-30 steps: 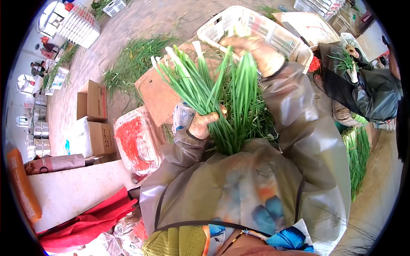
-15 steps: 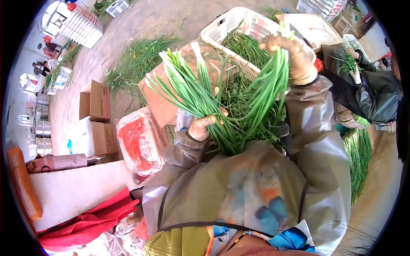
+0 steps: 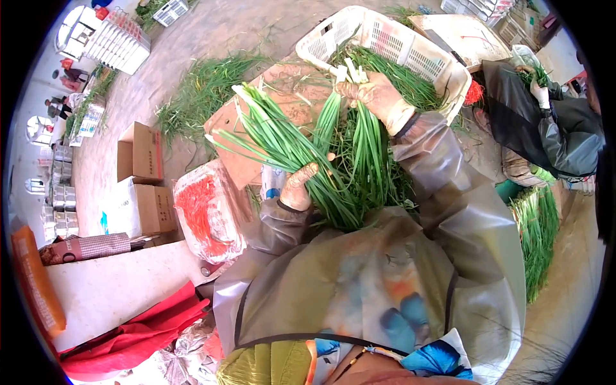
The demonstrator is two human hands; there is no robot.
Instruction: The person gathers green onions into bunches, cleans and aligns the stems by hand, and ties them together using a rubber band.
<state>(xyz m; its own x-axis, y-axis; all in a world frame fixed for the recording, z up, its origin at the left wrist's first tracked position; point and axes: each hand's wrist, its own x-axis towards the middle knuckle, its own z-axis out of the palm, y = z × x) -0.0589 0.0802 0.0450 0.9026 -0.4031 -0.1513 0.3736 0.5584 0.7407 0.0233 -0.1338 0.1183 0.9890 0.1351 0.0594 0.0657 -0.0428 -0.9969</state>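
My left hand (image 3: 298, 187), in a soiled glove, is closed around a thick bunch of garlic chives (image 3: 276, 125) with pale stem ends pointing up and away. My right hand (image 3: 383, 99), also gloved, grips a smaller bunch of garlic chives (image 3: 370, 144) near its white ends, and its leaves hang down beside the first bunch. The fingertips of the right hand are partly hidden by the stems. Below both hands, loose green leaves lie over my lap, where a translucent apron (image 3: 359, 276) covers me.
A white plastic crate (image 3: 333, 38) with more greens stands beyond my right hand. A brown board (image 3: 221, 119) lies ahead. Red ties (image 3: 204, 208) rest on a wrapped block at left. Loose greens (image 3: 199, 93) litter the floor. A co-worker's sleeve (image 3: 564, 141) is at right.
My right hand has moved left and down from over the crate, bringing its bunch beside the one in my left hand. The left hand stays nearly in place, still holding its bunch.
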